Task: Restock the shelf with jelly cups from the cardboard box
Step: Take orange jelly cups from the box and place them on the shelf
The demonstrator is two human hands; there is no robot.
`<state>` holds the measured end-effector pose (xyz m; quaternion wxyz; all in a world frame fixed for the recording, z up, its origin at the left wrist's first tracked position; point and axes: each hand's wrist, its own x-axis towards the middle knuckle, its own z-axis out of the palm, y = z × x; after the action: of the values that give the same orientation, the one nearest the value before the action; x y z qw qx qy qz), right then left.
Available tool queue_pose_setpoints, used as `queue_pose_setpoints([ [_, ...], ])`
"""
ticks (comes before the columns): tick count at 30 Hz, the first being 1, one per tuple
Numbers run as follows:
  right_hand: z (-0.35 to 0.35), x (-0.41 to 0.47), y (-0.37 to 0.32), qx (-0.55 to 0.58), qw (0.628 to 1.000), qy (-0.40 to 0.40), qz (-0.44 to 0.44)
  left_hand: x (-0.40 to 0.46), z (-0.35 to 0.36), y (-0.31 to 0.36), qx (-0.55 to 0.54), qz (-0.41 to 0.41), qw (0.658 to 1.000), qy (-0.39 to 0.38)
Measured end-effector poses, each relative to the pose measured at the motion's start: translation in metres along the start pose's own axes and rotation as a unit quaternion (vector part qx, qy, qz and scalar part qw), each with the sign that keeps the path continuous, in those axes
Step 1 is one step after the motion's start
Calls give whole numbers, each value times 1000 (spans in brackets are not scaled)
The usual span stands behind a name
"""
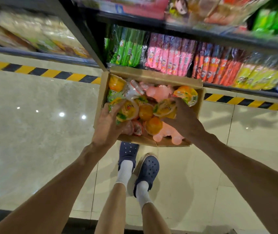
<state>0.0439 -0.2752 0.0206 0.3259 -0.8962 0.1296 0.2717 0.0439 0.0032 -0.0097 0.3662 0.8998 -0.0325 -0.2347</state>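
Seen from above, a person stands on a glossy pale tiled floor (33, 115) in front of a shop shelf (219, 39). An open cardboard box (151, 75) sits on the floor against the foot of the shelf, just ahead of the person's feet in dark blue clogs (147, 169) and white socks.

The box is full of jelly cups (146, 112) lying loosely in a heap: mostly orange and yellow ones with green-printed lids, a few clear ones with red-and-white lids, and some pale pink moulded pieces (162, 92) among them. The printing on the lids is too small and blurred to read.

Both hands reach down into the box. The left hand (108, 120) curls its fingers round a yellow cup (129, 110) at the left side of the box. The right hand (184, 119) has its fingers bent over another yellow cup (166, 108) toward the right side, gripping it from above.

On the lower shelf stand rows of long snack packets in green (128, 48), pink (168, 56), orange (214, 66) and yellow (256, 76), each with a small cartoon figure; their lettering cannot be read. Black-and-yellow hazard tape (47, 72) runs along the base of the shelving. The upper shelves are blurred.
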Motion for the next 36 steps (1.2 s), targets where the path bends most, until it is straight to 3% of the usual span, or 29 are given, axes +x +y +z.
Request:
queue_pose_setpoints([
  [5, -50, -60, -35, 130, 991, 27, -13, -22, -46, 71, -10, 18, 1000, 15],
  [13, -165, -147, -128, 158, 986, 49, -34, -80, -156, 204, -37, 91, 994, 52],
  [20, -264, -224, -203, 212, 966, 92, -117, -132, -251, 303, -46, 148, 981, 120],
  [29, -382, -310, -276, 142, 960, 151, -190, -172, -370, 423, -42, 254, 950, 177],
  [36, -466, -352, -329, 126, 932, 220, -259, -204, -449, 501, -38, 330, 914, 234],
])
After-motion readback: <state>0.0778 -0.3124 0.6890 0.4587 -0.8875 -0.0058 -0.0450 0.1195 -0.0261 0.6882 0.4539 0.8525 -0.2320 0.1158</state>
